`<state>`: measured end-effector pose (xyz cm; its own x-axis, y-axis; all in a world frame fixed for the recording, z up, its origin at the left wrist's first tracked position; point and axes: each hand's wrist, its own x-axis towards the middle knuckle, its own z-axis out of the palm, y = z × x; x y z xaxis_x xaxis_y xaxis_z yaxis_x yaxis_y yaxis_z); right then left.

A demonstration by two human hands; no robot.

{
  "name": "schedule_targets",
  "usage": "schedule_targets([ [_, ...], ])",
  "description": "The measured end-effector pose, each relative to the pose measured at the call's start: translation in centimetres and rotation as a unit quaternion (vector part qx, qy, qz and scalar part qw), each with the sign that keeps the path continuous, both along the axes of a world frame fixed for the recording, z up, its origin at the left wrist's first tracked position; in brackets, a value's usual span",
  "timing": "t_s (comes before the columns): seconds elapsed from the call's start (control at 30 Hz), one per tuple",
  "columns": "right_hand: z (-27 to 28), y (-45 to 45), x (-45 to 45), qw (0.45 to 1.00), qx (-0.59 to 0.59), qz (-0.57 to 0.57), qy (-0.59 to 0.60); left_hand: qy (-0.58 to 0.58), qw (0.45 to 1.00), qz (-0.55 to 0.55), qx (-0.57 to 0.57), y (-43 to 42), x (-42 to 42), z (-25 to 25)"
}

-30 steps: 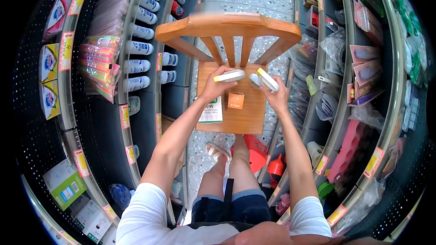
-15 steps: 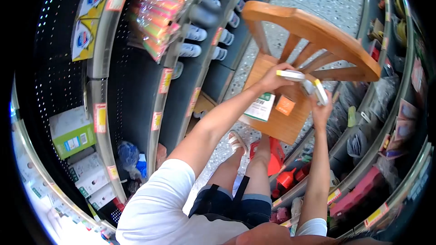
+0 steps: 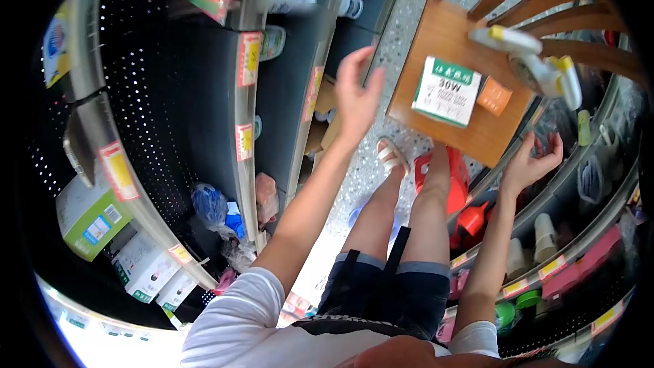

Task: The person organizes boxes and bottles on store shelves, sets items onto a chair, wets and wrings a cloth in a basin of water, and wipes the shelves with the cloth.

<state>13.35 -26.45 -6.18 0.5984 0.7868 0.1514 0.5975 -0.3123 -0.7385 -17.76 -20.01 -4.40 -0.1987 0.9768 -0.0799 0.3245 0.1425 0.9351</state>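
My left hand [image 3: 359, 92] is raised between the left shelves and the chair, its fingers apart and empty. My right hand [image 3: 535, 162] hangs beside the seat's right front edge, fingers loosely curled apart with nothing between them. On the wooden chair [image 3: 436, 31] lie a white and green box [image 3: 447, 92] marked 30W and a small orange box [image 3: 494, 96]. Toward the chair's back, a white device with yellow parts [image 3: 507, 39] rests near a second white and yellow piece [image 3: 569, 82]. Neither hand touches them.
Dark shelves on the left hold white bottles [image 3: 293, 0], a green and white box [image 3: 92, 218] and a blue plastic bundle [image 3: 210, 204]. On the right are a red funnel-like item [image 3: 471, 219], pink goods [image 3: 584, 262] and cups [image 3: 545, 238]. A red object [image 3: 458, 180] stands under the chair.
Both hands have let go of the white and yellow pieces, which now sit by the chair back. My left hand moved left, my right hand down. The view has turned toward the left shelves.
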Motion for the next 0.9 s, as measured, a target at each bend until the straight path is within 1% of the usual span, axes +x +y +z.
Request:
schedule_targets([
  [0.07, 0.4, -2.3, -4.2, 0.995, 0.063, 0.023, 0.075, -0.017, 0.998, 0.063, -0.025, -5.1, -4.1, -0.6],
  [0.1, -0.5, -3.6, -6.2, 0.991, 0.087, 0.061, 0.076, 0.028, 0.996, 0.078, -0.038, -7.7, -6.5, -1.3],
  [0.13, -0.5, -4.7, -8.6, 0.991, 0.059, 0.113, 0.050, -0.003, 0.992, 0.123, -0.041, -10.6, -9.0, -2.9],
  [0.17, -0.3, -5.6, -11.7, 0.989, 0.041, 0.130, 0.061, 0.005, 0.985, 0.160, -0.069, -13.1, -10.9, -3.1],
  [0.2, 0.3, -5.4, -14.0, 0.974, 0.057, 0.220, -0.015, 0.006, 0.972, 0.214, -0.095, -14.8, -12.0, -2.3],
  [0.23, -0.5, -5.9, -16.2, 0.958, 0.060, 0.281, 0.009, 0.033, 0.967, 0.238, -0.087, -17.3, -14.3, -3.1],
  [0.27, -1.5, -6.4, -18.7, 0.937, 0.065, 0.342, 0.031, 0.040, 0.953, 0.290, -0.085, -19.5, -16.8, -4.1],
  [0.33, -3.0, -6.2, -24.4, 0.894, 0.073, 0.410, 0.166, 0.043, 0.918, 0.387, -0.073, -23.0, -21.7, -5.8],
  [0.4, -3.7, -4.5, -29.0, 0.862, 0.076, 0.467, 0.180, 0.055, 0.884, 0.460, -0.065, -25.5, -26.3, -7.3],
  [0.43, -4.6, -3.1, -31.3, 0.849, 0.098, 0.482, 0.195, 0.020, 0.859, 0.505, -0.085, -24.9, -26.5, -6.6],
  [0.47, -5.6, -1.5, -33.6, 0.836, 0.119, 0.494, 0.209, -0.016, 0.833, 0.543, -0.106, -23.2, -26.3, -4.6],
  [0.5, -6.4, 0.2, -35.6, 0.827, 0.120, 0.501, 0.223, -0.049, 0.816, 0.565, -0.113, -22.6, -27.0, -4.2],
  [0.53, -7.0, 2.1, -37.5, 0.820, 0.121, 0.507, 0.237, -0.082, 0.806, 0.576, -0.108, -22.4, -28.2, -4.4],
  [0.6, -7.9, 6.9, -41.4, 0.820, 0.171, 0.513, 0.188, -0.133, 0.796, 0.584, -0.087, -22.3, -31.1, -5.5],
  [0.73, -9.0, 15.8, -48.5, 0.837, 0.263, 0.472, 0.089, -0.197, 0.793, 0.575, -0.052, -22.3, -36.0, -8.5],
  [0.77, -9.3, 17.6, -49.4, 0.839, 0.259, 0.473, 0.071, -0.209, 0.791, 0.573, -0.046, -22.3, -36.6, -9.0],
  [0.9, -9.0, 20.9, -50.1, 0.834, 0.164, 0.524, 0.061, -0.241, 0.784, 0.571, -0.035, -23.2, -37.9, -9.9],
])
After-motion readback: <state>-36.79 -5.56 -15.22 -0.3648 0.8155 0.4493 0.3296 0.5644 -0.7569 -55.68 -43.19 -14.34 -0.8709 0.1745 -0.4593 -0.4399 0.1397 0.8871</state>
